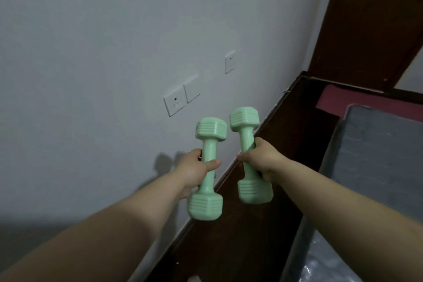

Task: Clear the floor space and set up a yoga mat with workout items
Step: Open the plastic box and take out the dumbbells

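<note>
While upright, each dumbbell (207,167) fills a hand (194,170).

I see a pale wall (91,30) on the left with three white plates: a socket (174,103), a blank switch (191,89) touching it, another socket (230,61) farther off. A dark wooden frame (270,144) holds a grey mattress (377,155) on the right.

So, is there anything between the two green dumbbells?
No. In the head view only bare wall shows between the left dumbbell and the right dumbbell; they are apart.
</note>
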### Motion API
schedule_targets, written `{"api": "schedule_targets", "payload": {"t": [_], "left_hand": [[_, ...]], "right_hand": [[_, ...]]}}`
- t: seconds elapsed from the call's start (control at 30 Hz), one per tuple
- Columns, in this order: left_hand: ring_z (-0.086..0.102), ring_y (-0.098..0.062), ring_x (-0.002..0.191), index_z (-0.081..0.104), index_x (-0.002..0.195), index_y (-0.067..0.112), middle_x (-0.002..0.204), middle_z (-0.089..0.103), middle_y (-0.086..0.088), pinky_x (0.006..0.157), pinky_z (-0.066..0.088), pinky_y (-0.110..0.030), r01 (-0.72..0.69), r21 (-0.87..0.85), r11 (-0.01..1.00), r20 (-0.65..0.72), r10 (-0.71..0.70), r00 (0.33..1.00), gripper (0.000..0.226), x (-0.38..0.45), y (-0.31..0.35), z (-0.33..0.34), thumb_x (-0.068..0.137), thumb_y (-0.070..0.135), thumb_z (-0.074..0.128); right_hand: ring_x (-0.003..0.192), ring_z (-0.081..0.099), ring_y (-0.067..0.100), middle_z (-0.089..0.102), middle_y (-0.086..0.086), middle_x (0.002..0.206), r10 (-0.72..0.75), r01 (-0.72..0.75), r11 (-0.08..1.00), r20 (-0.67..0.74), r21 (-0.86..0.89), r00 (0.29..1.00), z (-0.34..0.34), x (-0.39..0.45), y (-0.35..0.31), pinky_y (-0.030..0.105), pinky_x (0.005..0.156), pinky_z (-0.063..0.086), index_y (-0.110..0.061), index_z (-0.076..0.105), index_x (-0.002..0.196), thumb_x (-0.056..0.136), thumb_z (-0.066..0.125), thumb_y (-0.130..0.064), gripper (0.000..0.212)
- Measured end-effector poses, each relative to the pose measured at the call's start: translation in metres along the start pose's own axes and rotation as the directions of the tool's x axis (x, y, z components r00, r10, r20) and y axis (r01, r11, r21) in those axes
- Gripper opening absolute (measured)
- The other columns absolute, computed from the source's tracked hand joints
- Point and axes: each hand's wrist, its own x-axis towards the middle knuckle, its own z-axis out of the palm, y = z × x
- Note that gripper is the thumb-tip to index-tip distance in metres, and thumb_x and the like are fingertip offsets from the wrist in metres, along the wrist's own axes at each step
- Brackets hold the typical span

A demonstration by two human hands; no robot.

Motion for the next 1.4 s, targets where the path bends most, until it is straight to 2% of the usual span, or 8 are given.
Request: {"api": "schedule_targets", "payload": {"t": [0.1,0.3,0.57,0.7,0.83,1.1,1.23,1.4], "left_hand": [[0.064,-0.027,0.079,0.055,0.105,0.012,0.090,0.064,-0.011,0.069,0.053,-0.037,-0.021,0.015,1.000,0.073,0.020,0.997,0.026,0.088,0.037,0.007,0.086,0.021,0.070],[0.065,-0.030,0.091,0.056,0.095,0.018,0.095,0.064,-0.010,0.076,0.054,-0.040,-0.047,0.081,0.996,0.263,0.024,0.965,0.017,0.257,0.115,0.044,0.086,0.022,0.069],[0.066,-0.026,0.087,0.057,0.103,0.015,0.095,0.065,-0.009,0.078,0.056,-0.043,-0.103,0.153,0.983,0.523,0.008,0.852,0.021,0.423,0.220,0.197,0.086,0.022,0.069],[0.066,-0.026,0.094,0.055,0.111,0.015,0.100,0.065,-0.009,0.087,0.054,-0.047,-0.153,0.169,0.974,0.588,0.025,0.808,0.030,0.489,0.271,0.279,0.086,0.023,0.069],[0.066,-0.027,0.096,0.055,0.112,0.019,0.103,0.066,-0.009,0.091,0.051,-0.051,-0.162,0.159,0.974,0.621,0.029,0.783,0.032,0.570,0.335,0.354,0.085,0.025,0.070],[0.065,-0.025,0.097,0.055,0.108,0.017,0.101,0.065,-0.008,0.075,0.055,-0.038,-0.156,0.124,0.980,0.679,0.031,0.734,0.025,0.753,0.434,0.480,0.087,0.023,0.068],[0.063,-0.027,0.102,0.056,0.110,0.017,0.109,0.065,-0.009,0.094,0.050,-0.047,-0.164,0.165,0.973,0.715,-0.004,0.699,0.029,0.840,0.495,0.555,0.086,0.026,0.069],[0.062,-0.025,0.097,0.053,0.116,0.014,0.104,0.063,-0.008,0.076,0.052,-0.038,-0.214,0.216,0.953,0.790,-0.041,0.611,0.031,0.911,0.564,0.690,0.089,0.023,0.065]], "right_hand": [[0.071,0.059,0.018,0.057,0.013,0.097,0.004,-0.002,1.000,-0.085,0.023,0.996,-0.021,0.068,-0.023,0.031,0.055,0.049,-0.007,0.045,0.121,0.085,0.066,-0.005,0.041],[0.095,0.063,0.027,0.060,0.014,0.107,0.089,-0.061,0.993,-0.284,0.103,0.955,-0.089,0.189,-0.068,0.044,0.084,0.054,-0.010,0.045,0.121,0.084,0.068,-0.009,0.043],[0.090,0.063,0.023,0.059,0.011,0.105,0.235,-0.088,0.946,-0.476,0.311,0.847,-0.243,0.295,-0.073,0.042,0.082,0.054,-0.011,0.043,0.123,0.086,0.066,-0.006,0.044],[0.082,0.061,0.022,0.058,0.011,0.100,0.266,-0.069,0.930,-0.531,0.362,0.805,-0.333,0.361,-0.083,0.038,0.071,0.054,-0.009,0.044,0.121,0.087,0.064,-0.004,0.039],[0.079,0.061,0.022,0.059,0.014,0.099,0.272,-0.041,0.923,-0.574,0.382,0.773,-0.430,0.437,-0.113,0.042,0.077,0.056,-0.008,0.045,0.119,0.087,0.064,-0.002,0.038],[0.084,0.060,0.023,0.059,0.015,0.104,0.289,-0.043,0.922,-0.609,0.385,0.739,-0.577,0.611,-0.160,0.038,0.074,0.054,-0.009,0.045,0.120,0.086,0.063,-0.001,0.039],[0.077,0.059,0.021,0.058,0.013,0.097,0.342,-0.031,0.896,-0.644,0.442,0.684,-0.652,0.688,-0.179,0.035,0.066,0.051,-0.007,0.046,0.120,0.085,0.064,-0.001,0.040],[0.079,0.060,0.021,0.058,0.012,0.099,0.422,0.030,0.841,-0.689,0.540,0.589,-0.766,0.739,-0.179,0.037,0.068,0.052,-0.008,0.046,0.120,0.086,0.064,-0.002,0.039]]}}
